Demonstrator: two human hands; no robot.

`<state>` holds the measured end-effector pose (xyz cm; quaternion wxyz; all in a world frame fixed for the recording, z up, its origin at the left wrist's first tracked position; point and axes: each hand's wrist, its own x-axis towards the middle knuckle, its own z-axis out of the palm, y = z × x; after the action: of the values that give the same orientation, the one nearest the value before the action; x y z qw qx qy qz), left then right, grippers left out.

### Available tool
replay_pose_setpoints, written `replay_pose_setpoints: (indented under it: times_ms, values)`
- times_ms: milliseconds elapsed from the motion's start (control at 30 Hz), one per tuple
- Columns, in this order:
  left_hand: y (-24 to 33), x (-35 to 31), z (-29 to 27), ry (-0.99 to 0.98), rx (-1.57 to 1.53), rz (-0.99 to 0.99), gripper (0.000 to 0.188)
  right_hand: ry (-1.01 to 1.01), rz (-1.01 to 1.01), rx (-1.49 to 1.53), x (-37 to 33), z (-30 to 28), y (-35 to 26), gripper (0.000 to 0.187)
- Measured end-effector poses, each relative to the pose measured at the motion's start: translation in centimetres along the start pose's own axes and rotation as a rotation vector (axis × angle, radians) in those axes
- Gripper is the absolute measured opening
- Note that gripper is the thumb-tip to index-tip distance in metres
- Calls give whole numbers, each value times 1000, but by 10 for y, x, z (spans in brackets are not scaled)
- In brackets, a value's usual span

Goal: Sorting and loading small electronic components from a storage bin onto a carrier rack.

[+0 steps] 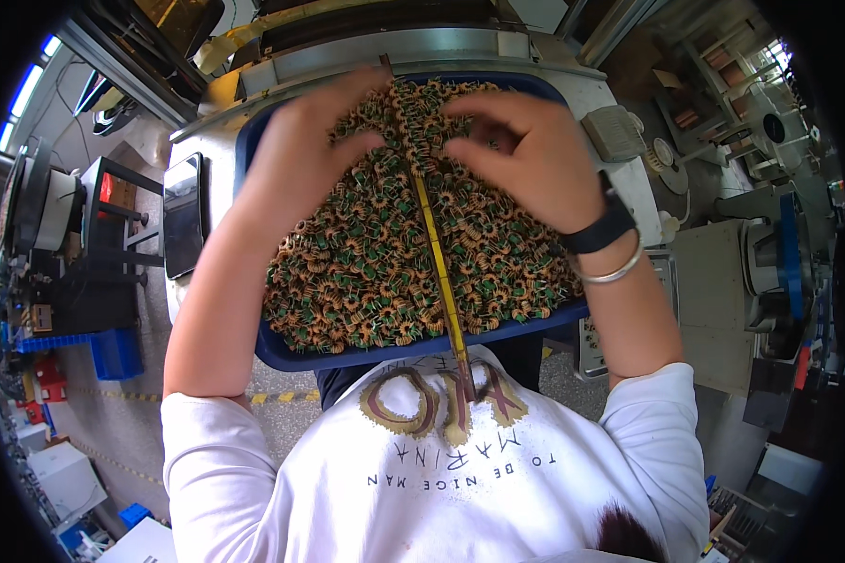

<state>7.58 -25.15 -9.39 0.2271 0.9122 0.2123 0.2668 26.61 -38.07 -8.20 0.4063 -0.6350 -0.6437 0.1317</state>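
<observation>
A blue tray (343, 357) holds a heap of small copper-wound ring coils (357, 272) with green cores and thin wire leads. Across the tray lies a long narrow yellow-and-dark strip (438, 258), its near end reaching past the rim to my shirt. Coils sit crowded along its far half. My left hand (314, 131) is over the far left of the heap, thumb and fingers apart, slightly blurred by motion. On the other side of the strip, my right hand (535, 150) has its thumb and fingers spread beside the coils. No coil shows in either hand.
A dark tablet-like device (184, 216) lies on the white table left of the tray. A grey box-shaped thing (614, 132) stands at the right, near a round reel (665, 158). A metal rail (385, 68) runs behind the tray. Blue bins (116, 354) are farther left.
</observation>
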Motion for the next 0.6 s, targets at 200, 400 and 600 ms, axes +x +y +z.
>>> replay_pose_setpoints:
  times_ms: [200,400,600]
  values:
    - [-40,-13,-13,-287,396,-200,30,-64,-94,-152,-13,-2,2,18]
    - [-10,1,-8,-247,410,-281,26,-83,-225,-331,-33,16,-1,16]
    - [-28,-9,-7,-166,309,-97,24,-139,-19,11,-28,11,3,13]
